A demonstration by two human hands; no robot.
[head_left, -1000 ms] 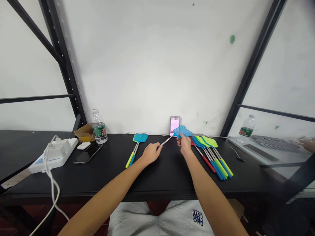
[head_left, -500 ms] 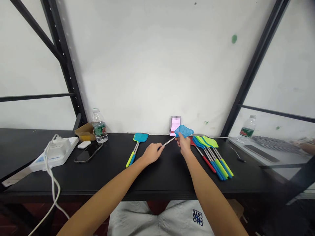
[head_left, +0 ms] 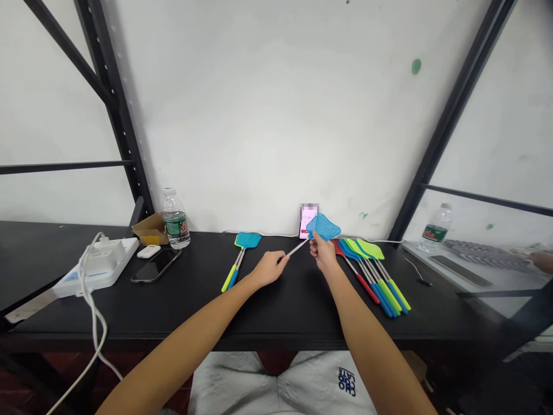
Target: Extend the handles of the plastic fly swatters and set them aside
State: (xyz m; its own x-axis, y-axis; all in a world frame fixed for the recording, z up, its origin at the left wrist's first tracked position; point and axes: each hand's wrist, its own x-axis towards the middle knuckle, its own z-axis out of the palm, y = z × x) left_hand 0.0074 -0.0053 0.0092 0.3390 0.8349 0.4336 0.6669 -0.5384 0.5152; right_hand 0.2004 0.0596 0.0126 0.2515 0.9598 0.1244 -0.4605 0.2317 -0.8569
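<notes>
Between my two hands I hold a blue fly swatter (head_left: 325, 227) above the desk, its mesh head up and to the right. My right hand (head_left: 322, 251) is closed where the head meets the metal rod. My left hand (head_left: 271, 267) grips the other end, and its fingers cover the handle. To the left on the desk lie two swatters, a yellow-green one (head_left: 229, 278) and a blue one (head_left: 248, 240), heads overlapping. Right of my right hand lies a fanned row of several swatters with blue and yellow-green handles (head_left: 391, 297), and a red swatter (head_left: 368, 288) at its left edge.
A lit phone (head_left: 307, 220) leans on the wall behind the held swatter. At the left are a water bottle (head_left: 176, 222), a cardboard box (head_left: 149, 230), a white earbud case (head_left: 148, 252), a dark phone (head_left: 156, 266) and a power strip (head_left: 99, 268) with cables. Another bottle (head_left: 436, 229) stands right.
The blue swatter's head has tilted slightly, showing more of its mesh face. Both hands keep their hold in almost the same place.
</notes>
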